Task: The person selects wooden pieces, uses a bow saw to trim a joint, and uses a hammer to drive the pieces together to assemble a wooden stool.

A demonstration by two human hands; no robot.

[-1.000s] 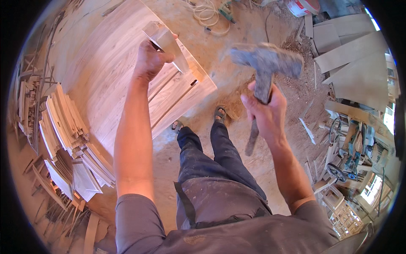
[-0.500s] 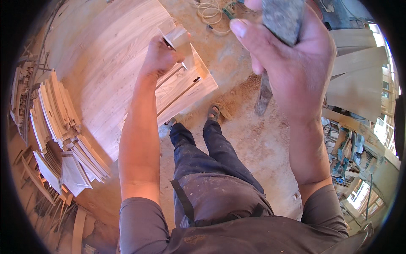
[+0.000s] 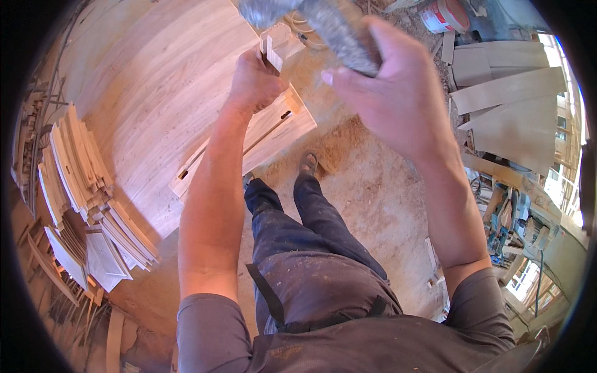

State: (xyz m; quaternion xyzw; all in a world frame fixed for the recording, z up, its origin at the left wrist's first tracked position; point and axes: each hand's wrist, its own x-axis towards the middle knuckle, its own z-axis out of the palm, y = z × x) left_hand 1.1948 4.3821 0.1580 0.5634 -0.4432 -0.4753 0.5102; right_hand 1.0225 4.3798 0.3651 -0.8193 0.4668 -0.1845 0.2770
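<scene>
My left hand is closed around a pale wooden piece above the far right corner of a large wooden panel. Beneath that hand, narrow boards with dark slots lie along the panel's near edge. Raised close to the camera, my right hand grips a worn grey tool that looks like a hammer. Motion smears the tool, and the top of the picture cuts it off. It points up and left, toward the space above the wooden piece.
Stacked wooden strips stand at the left. Large thin sheets lean at the right, with a white and red bucket beyond them. Tools and offcuts clutter the lower right. Sawdust covers the floor near my feet.
My left hand has shifted slightly right, and the wooden piece in it has turned. My right hand has moved left, with the grey tool swung over to the upper left.
</scene>
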